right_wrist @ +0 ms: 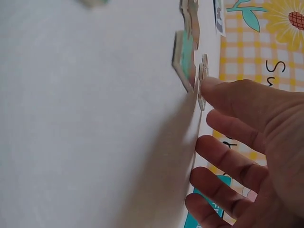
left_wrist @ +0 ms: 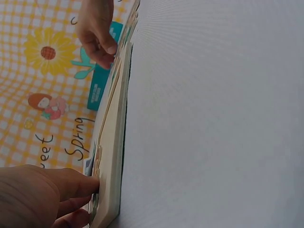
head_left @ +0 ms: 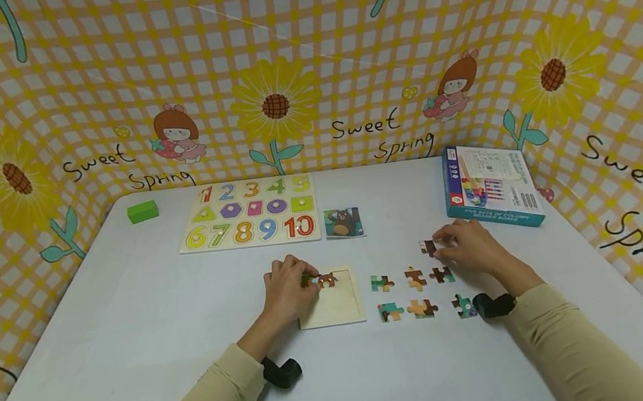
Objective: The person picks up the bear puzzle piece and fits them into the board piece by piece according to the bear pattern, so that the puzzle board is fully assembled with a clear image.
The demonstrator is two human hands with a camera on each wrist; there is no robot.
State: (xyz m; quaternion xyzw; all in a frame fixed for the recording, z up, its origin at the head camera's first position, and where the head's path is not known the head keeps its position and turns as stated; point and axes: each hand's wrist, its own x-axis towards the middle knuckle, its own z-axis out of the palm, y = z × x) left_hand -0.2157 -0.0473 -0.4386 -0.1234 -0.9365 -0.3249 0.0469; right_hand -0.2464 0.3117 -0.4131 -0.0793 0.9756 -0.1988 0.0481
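My left hand [head_left: 290,290] is at the upper left corner of a square wooden puzzle tray [head_left: 338,310]. Its thumb and forefinger pinch a green-edged puzzle piece in that corner, mostly hidden by the fingers. Beside it in the tray lies a brown puzzle piece [head_left: 327,281]. To the right of the tray my right hand [head_left: 470,246] pinches a dark brown and white puzzle piece [head_left: 428,248] at the table surface. In the right wrist view the thumb presses on this piece, while the other fingers spread loosely.
Several loose puzzle pieces [head_left: 415,278] lie in two rows right of the tray. Behind are a bear picture card [head_left: 344,223], a number board [head_left: 246,214] and a green block [head_left: 143,212]. A teal box [head_left: 496,185] stands at the back right, before the checked cloth.
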